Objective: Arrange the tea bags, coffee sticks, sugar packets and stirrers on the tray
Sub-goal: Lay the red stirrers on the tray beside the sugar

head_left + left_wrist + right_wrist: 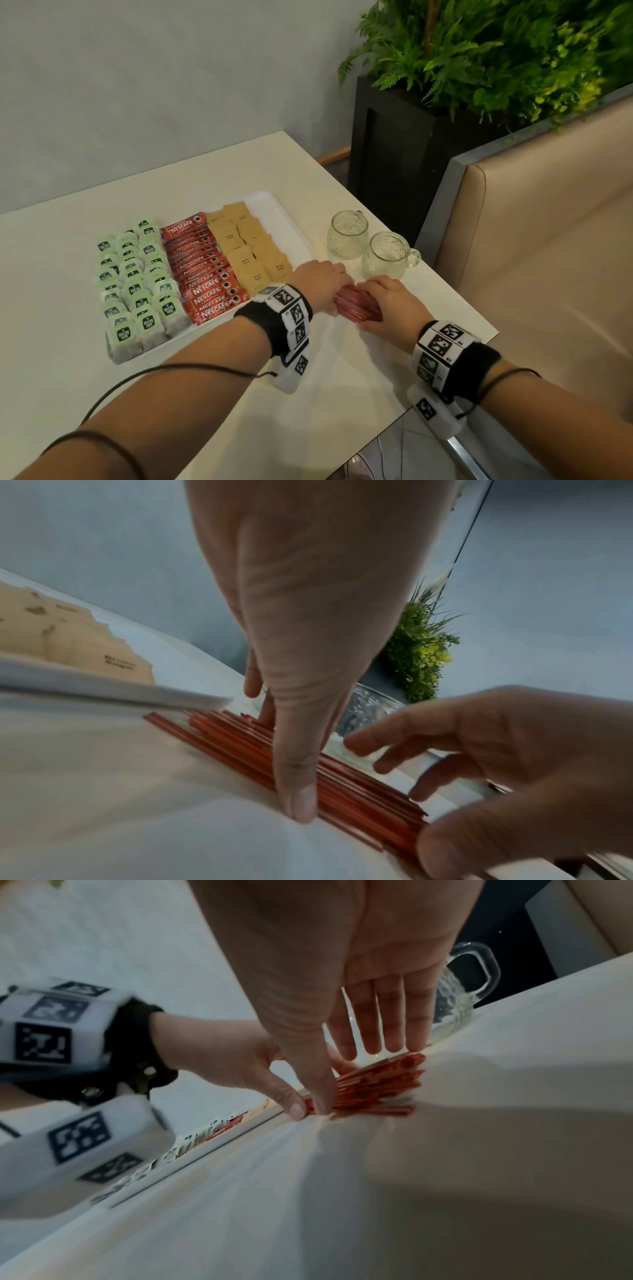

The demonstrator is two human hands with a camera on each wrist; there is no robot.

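Note:
A bundle of red stirrers [356, 305] [359, 791] [377, 1085] lies on the table just off the near right corner of the white tray [274, 205]. My left hand [318, 281] [284, 750] grips the bundle's left end, thumb on the near side and fingers behind. At the right end my right hand [390, 301] [346, 1069] straddles it the same way, with straighter fingers. The tray holds rows of green tea bags [137, 291], red coffee sticks [205, 274] and brown sugar packets [253, 246].
Two glass mugs [347, 238] [390, 255] stand just beyond the hands, near the table's right edge. A black planter [394, 154] and a beige bench [548, 240] lie past that edge. The tray's right strip [291, 233] is bare.

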